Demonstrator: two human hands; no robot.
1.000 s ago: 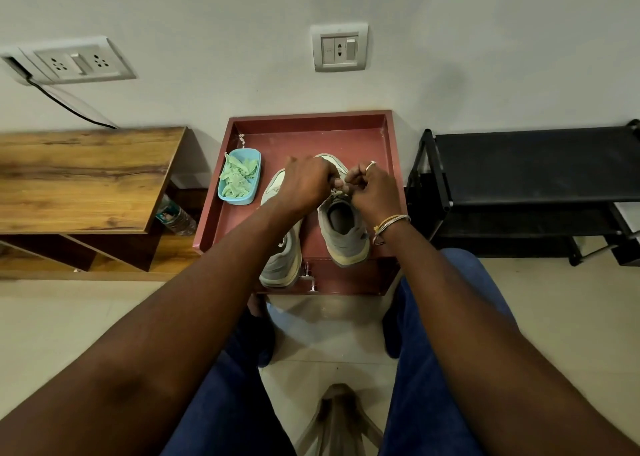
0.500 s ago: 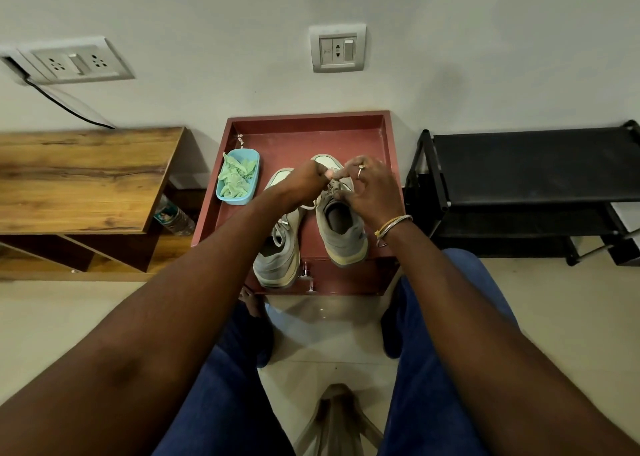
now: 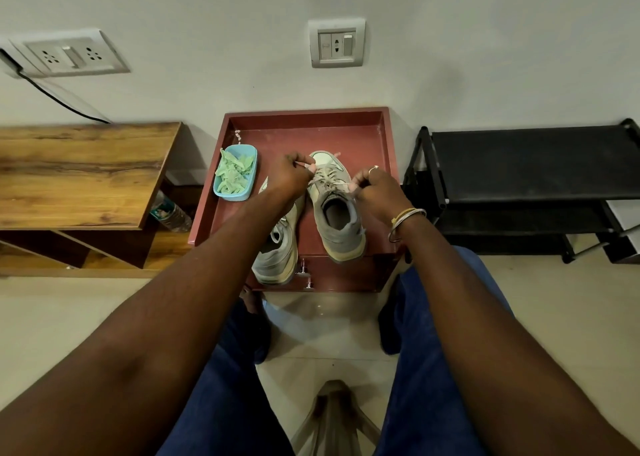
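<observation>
Shoelace (image 3: 318, 179) pinched by left fingers (image 3: 300, 165), right fingers (image 3: 356, 183), over shoe (image 3: 333, 198)

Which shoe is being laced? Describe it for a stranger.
Find the red-brown cabinet top between the wooden table and the black rack. It bears a left shoe and a right shoe, both grey. Pick the right, whose laces the left hand and right hand pinch.

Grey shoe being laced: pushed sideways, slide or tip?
Probably slides: the shoe sits flat on its wide sole on the smooth red cabinet top. The laces look floppy, taut only where the left hand and right hand pinch them.
</observation>
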